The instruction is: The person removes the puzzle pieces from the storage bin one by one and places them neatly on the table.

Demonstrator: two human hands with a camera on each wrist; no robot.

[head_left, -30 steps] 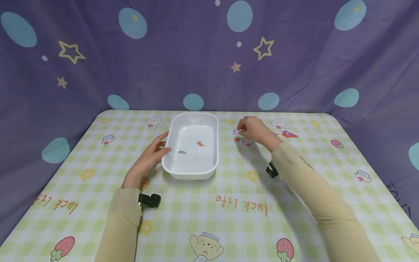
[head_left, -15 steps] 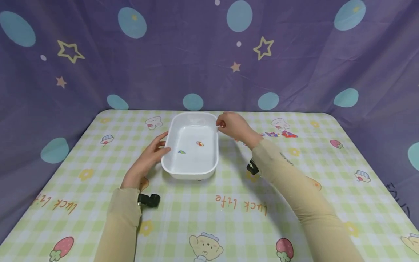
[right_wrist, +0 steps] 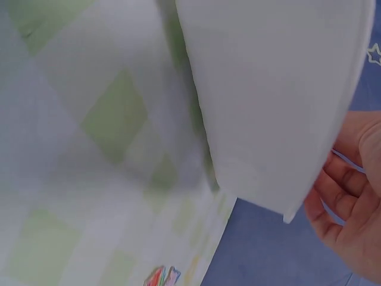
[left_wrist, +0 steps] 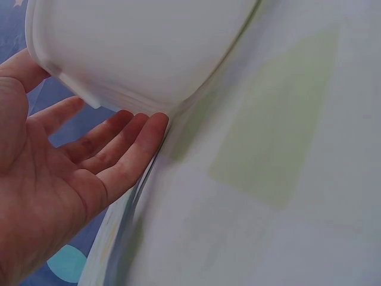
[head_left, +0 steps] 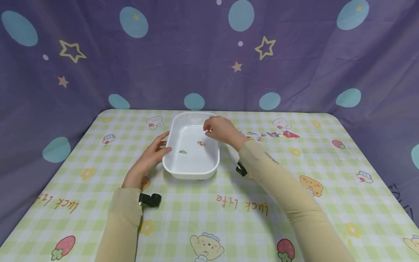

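Observation:
A white rectangular basin (head_left: 191,165) stands on the table, with two small colourful sticker-like pieces, one green-blue (head_left: 183,151) and one red-orange (head_left: 201,143), lying flat on its bottom. My left hand (head_left: 148,156) holds the basin's left side, its thumb over the rim and its fingers against the outer wall. In the left wrist view the fingertips (left_wrist: 158,122) touch the wall low down. Over the basin's far right corner, my right hand (head_left: 222,130) has its fingers curled together. A pale bit shows at its fingertips, apparently a small sticker, mostly hidden.
Several small colourful pieces (head_left: 274,134) lie in a row right of the basin, with a larger red one (head_left: 290,134) at the end. A checked cloth (head_left: 183,218) covers the table. A purple curtain (head_left: 203,72) hangs behind its far edge.
My right hand has lifted from the pieces on the table and moved left, past the basin's right rim, to above its inside. My left hand and the basin have stayed put.

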